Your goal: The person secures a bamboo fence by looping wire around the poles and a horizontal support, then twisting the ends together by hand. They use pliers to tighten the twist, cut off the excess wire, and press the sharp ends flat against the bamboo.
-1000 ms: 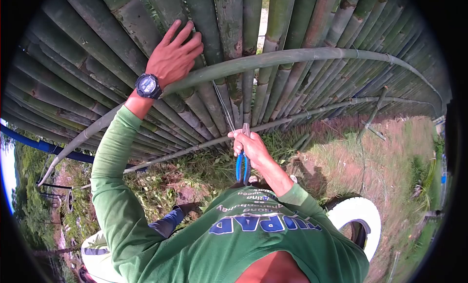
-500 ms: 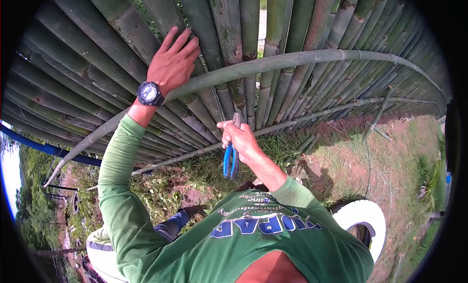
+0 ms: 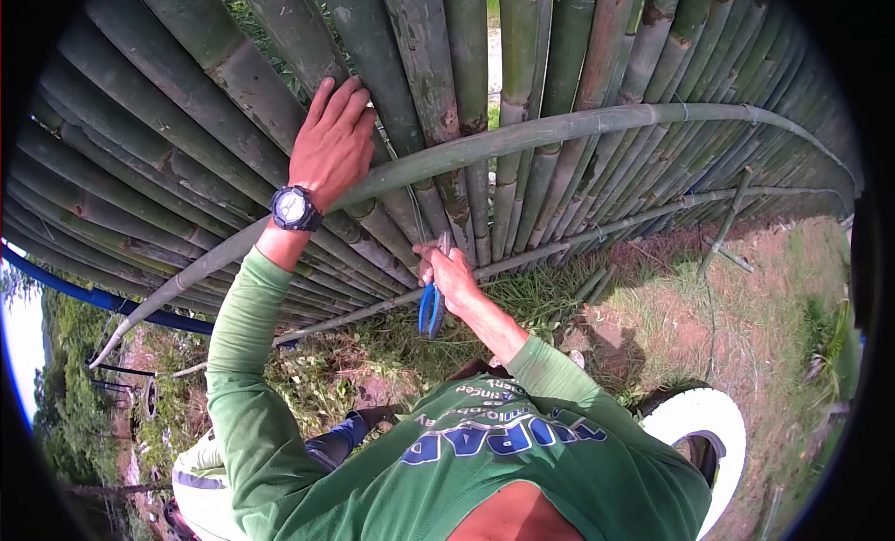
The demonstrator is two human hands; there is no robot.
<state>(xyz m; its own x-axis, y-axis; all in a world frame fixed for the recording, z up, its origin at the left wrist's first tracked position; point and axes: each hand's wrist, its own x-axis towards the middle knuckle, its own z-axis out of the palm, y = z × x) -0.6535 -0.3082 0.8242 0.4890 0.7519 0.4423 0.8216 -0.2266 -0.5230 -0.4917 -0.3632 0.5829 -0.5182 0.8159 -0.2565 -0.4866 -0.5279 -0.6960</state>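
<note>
My left hand (image 3: 333,145), with a dark watch (image 3: 296,208) on its wrist, rests on the upright bamboo poles (image 3: 373,65) just above a curved horizontal bamboo rail (image 3: 466,151). Its fingers lie against the poles, slightly bent. Below the rail, my right hand (image 3: 449,278) is closed around pliers with blue handles (image 3: 430,310). The metal jaws point up toward the poles. A thin wire (image 3: 416,210) runs down between the poles to the fingers of my right hand; whether the fingers or jaws grip it is unclear.
A lower bamboo rail (image 3: 531,256) crosses the poles. A white-walled tire (image 3: 727,438) stands at the lower right. At the left is a blue pipe (image 3: 89,292). A thin bamboo prop (image 3: 729,219) leans at the right, over grass and bare soil.
My left hand has slid a little down the poles, its fingers closer together. My right hand has shifted slightly left with the pliers. The camera view has moved a little.
</note>
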